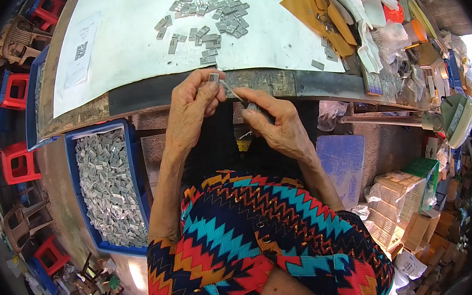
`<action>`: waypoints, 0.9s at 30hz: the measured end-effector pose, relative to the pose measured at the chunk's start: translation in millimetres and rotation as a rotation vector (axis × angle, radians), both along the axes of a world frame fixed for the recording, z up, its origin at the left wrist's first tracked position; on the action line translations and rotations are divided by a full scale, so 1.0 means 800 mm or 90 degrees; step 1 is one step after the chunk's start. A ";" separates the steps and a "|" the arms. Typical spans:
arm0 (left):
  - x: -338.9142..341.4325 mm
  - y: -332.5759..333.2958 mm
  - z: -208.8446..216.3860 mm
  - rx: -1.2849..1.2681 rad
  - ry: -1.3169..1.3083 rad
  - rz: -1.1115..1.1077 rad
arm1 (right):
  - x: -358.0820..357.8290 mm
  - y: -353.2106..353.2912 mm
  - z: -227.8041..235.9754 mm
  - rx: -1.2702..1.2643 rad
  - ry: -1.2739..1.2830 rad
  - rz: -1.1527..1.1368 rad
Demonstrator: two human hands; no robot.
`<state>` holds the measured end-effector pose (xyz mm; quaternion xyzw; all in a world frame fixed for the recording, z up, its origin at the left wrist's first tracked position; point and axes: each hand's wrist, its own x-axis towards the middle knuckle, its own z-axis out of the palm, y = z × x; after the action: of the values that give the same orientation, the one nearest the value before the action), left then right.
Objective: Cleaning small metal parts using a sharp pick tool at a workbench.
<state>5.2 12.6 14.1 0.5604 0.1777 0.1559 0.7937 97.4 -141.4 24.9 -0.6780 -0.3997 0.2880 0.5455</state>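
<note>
Bench-side workshop floor spreads around one workbench [264, 80] with a wooden edge, its top mostly covered by white sheeting [131, 38]. At that edge two bare hands work close together. One left hand [195, 97] pinches a single small grey piece [214, 77] with a rectangular opening between thumb and fingers, holding it up just above the bench edge. One right hand [271, 116] is curled around one slim tool [232, 91], its thin metal end at the piece; whether the two touch cannot be told.

Just beyond the hands lie dozens of loose grey pieces [211, 38], overlapping too much for an exact count. Farther off, beyond and to the left, is one printed sheet [83, 40]; beyond and to the right, one brown pouch [305, 12], with at least two more grey pieces beside it.

Left of the hands and nearer the body, one blue tray [116, 249] holds uncounted hundreds of similar pieces; a second blue tray [32, 120] shows farther left. Past them are four red plastic stools [9, 167] and two brown armchairs [24, 35].

Right of the hands are one blue board [341, 166], one lamp [458, 119] on an arm, and, farther toward the body, one cream crate [398, 201] and one green crate [429, 170]
</note>
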 end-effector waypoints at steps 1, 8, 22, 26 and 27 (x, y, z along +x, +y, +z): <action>-0.001 -0.001 -0.002 0.022 0.016 -0.008 | 0.000 0.001 -0.001 -0.007 -0.009 0.008; -0.002 -0.010 -0.002 0.220 0.092 0.023 | 0.001 0.004 -0.017 0.046 -0.096 -0.003; 0.005 -0.018 -0.010 0.401 0.099 0.074 | 0.003 0.001 -0.019 0.024 -0.104 -0.001; 0.005 -0.017 -0.010 0.394 0.112 0.067 | 0.003 0.001 -0.023 0.034 -0.100 -0.006; 0.005 -0.018 -0.010 0.398 0.111 0.069 | 0.003 0.000 -0.024 0.037 -0.110 -0.010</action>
<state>8.9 -1.6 5.8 0.7779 0.2177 0.1963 0.5558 99.5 -141.3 5.3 -0.6872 -0.4485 0.2123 0.5306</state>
